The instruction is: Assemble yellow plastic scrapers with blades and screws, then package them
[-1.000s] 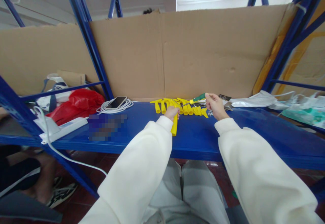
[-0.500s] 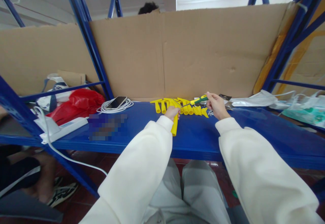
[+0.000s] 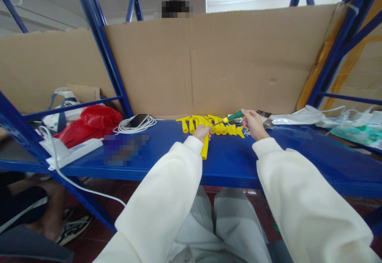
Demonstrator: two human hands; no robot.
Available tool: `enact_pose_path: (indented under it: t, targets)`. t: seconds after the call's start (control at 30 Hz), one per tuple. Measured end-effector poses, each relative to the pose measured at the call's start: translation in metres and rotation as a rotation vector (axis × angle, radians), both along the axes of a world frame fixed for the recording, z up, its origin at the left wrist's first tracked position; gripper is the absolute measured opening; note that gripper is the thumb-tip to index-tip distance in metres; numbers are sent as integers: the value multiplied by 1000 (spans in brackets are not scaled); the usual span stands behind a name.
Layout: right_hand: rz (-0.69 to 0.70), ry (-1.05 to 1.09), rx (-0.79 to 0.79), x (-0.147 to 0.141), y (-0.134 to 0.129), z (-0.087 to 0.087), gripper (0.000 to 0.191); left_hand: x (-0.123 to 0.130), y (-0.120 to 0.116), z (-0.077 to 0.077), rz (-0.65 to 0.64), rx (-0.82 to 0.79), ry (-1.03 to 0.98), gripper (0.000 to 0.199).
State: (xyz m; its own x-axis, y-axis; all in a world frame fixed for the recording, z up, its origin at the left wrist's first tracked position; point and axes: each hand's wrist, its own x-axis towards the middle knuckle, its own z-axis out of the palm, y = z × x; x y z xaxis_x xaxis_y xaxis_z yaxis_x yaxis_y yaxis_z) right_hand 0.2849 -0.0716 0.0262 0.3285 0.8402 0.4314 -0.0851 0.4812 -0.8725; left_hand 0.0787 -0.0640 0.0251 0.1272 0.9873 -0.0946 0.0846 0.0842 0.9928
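Note:
My left hand [image 3: 203, 132] is closed around a yellow plastic piece [image 3: 205, 148] whose round, tube-like end points down toward me. My right hand [image 3: 254, 123] grips the green end of a screwdriver [image 3: 234, 116] with a green and yellow handle. Its thin metal shaft slants down to the left, and the tip meets the yellow piece at my left fingers; the exact contact is hidden. Behind and between the hands, several similar yellow pieces [image 3: 185, 126] lie in a row on the blue shelf [image 3: 173, 163]. Smaller yellow parts [image 3: 235, 131] lie near my right hand.
A tall cardboard sheet [image 3: 238, 64] stands along the back. Left are a phone [image 3: 137, 121] on a coiled white cable [image 3: 151, 127], a red plastic bag [image 3: 98, 121] and a white power strip [image 3: 82, 150]. White plastic packaging [image 3: 298, 116] lies right. Another person's leg [image 3: 53, 203] shows lower left.
The screwdriver handle has turned about its axis, now showing more green than yellow. Both hands stay nearly in place. Behind the cardboard, a person's head shows slightly higher.

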Motion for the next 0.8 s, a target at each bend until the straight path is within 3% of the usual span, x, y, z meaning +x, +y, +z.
enact_pose_path:
  t: [0.27, 0.5, 0.8]
  targets:
    - [12, -50, 13, -1, -4, 0, 49, -2, 5, -3, 10, -7, 11, 14]
    - [157, 5, 57, -2, -5, 3, 42, -1, 5, -3, 14, -15, -3, 18]
    - [6, 37, 26, -1, -1, 1, 49, 0, 0, -1, -9, 24, 15, 21]
